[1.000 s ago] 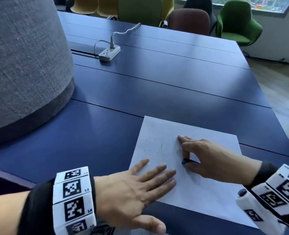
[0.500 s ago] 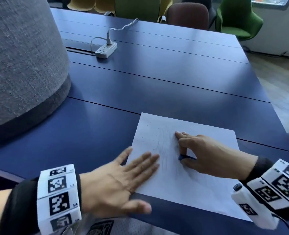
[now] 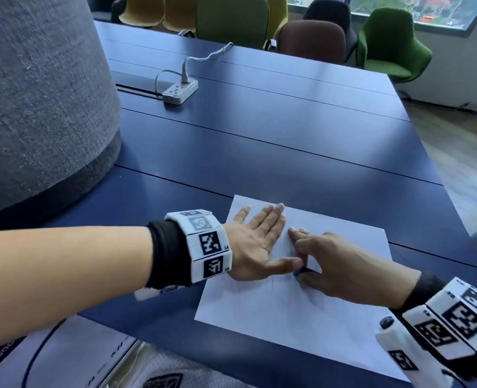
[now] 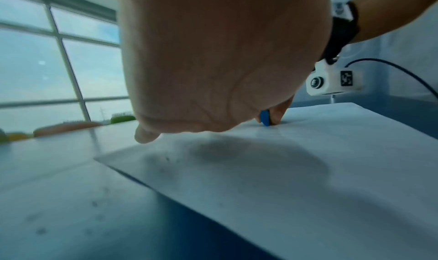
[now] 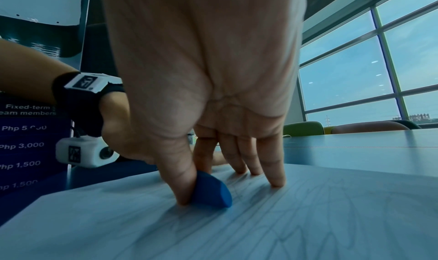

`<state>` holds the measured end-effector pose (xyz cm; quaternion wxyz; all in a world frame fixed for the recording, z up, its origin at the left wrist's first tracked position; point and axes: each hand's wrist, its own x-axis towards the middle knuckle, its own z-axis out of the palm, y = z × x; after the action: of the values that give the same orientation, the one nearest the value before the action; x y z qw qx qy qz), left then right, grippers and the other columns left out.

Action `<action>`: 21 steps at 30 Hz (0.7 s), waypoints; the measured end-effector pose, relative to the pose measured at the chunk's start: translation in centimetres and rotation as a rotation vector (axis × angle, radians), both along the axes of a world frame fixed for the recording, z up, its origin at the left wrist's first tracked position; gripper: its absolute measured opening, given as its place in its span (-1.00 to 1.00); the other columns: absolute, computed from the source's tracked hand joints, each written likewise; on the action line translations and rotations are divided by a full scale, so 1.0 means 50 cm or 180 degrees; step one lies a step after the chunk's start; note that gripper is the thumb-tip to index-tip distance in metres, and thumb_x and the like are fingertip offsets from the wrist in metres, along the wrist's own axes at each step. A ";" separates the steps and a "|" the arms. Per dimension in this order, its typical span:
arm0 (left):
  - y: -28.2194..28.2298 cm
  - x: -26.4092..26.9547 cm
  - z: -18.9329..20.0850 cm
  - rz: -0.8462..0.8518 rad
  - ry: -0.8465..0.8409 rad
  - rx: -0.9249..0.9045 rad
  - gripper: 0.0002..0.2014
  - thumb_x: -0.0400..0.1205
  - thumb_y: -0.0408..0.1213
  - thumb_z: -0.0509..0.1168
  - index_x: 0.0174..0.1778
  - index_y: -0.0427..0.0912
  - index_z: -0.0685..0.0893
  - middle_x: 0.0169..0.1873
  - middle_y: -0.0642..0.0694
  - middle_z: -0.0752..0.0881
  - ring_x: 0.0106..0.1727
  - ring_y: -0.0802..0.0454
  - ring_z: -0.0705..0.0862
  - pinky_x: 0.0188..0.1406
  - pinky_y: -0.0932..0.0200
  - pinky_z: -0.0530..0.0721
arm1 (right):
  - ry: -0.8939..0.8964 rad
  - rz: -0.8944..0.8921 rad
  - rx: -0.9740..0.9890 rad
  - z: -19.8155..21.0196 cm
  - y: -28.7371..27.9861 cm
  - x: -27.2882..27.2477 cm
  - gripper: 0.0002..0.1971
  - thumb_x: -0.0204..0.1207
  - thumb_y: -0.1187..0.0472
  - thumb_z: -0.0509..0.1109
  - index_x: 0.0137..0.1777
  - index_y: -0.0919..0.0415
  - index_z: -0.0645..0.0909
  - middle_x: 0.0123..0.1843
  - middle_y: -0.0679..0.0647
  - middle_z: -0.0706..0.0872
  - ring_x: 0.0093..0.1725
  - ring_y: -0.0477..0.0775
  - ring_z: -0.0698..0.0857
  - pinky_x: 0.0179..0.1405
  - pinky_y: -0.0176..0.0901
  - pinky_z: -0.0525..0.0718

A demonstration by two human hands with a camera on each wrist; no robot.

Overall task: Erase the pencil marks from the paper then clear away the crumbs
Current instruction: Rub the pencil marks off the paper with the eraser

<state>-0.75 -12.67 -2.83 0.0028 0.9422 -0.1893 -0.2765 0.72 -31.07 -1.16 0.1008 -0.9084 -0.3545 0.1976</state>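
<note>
Right wrist view puts us right on the blue eraser (image 5: 211,190), pinched between thumb and index finger of the right hand (image 5: 203,80) and pressed down onto the white paper (image 5: 308,217), with the other fingertips (image 5: 275,181) planted on the sheet just beside it. Faint pencil marks (image 5: 320,194) streak the page around the eraser. From the head view, the left hand (image 3: 255,242) lies flat with fingers straight on the paper's far left part, its thumb nearly touching the eraser. Paper sits at the near edge of a dark blue table (image 3: 287,141); a white power strip (image 3: 180,91) lies well beyond it, and coloured chairs (image 3: 391,43) line the far side.
</note>
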 end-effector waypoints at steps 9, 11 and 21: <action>0.080 -0.022 -0.006 0.0732 0.0236 0.0109 0.05 0.38 0.48 -0.44 0.60 -0.21 -0.53 0.58 -0.09 -0.59 0.59 0.06 -0.58 0.64 -0.12 -0.42 | 0.0027 -0.0009 0.0014 0.000 -0.003 0.002 -0.82 0.48 0.13 0.41 -0.27 0.05 0.46 0.35 0.13 0.59 0.25 0.22 0.62 0.16 0.09 0.60; 0.090 -0.023 -0.003 0.1021 0.0186 0.0098 0.09 0.33 0.51 -0.49 0.59 -0.24 -0.54 0.57 -0.12 -0.60 0.60 0.02 -0.57 0.64 -0.11 -0.40 | 0.0049 -0.0014 -0.0003 -0.002 -0.005 0.002 -0.82 0.48 0.14 0.41 -0.27 0.05 0.46 0.35 0.13 0.59 0.24 0.21 0.62 0.14 0.07 0.60; 0.085 -0.044 -0.013 0.0147 0.0248 0.0279 -0.04 0.48 0.46 -0.41 0.60 -0.14 -0.55 0.58 -0.06 -0.59 0.57 0.08 -0.60 0.59 -0.19 -0.48 | 0.0006 -0.0052 0.0018 -0.007 -0.004 0.004 -0.87 0.47 0.14 0.43 -0.23 0.10 0.53 0.37 0.14 0.59 0.23 0.20 0.63 0.15 0.08 0.61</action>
<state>-2.93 -8.44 -3.47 -0.0247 0.9341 -0.1549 -0.3208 0.92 -31.26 -1.50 0.1053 -0.9107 -0.3475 0.1967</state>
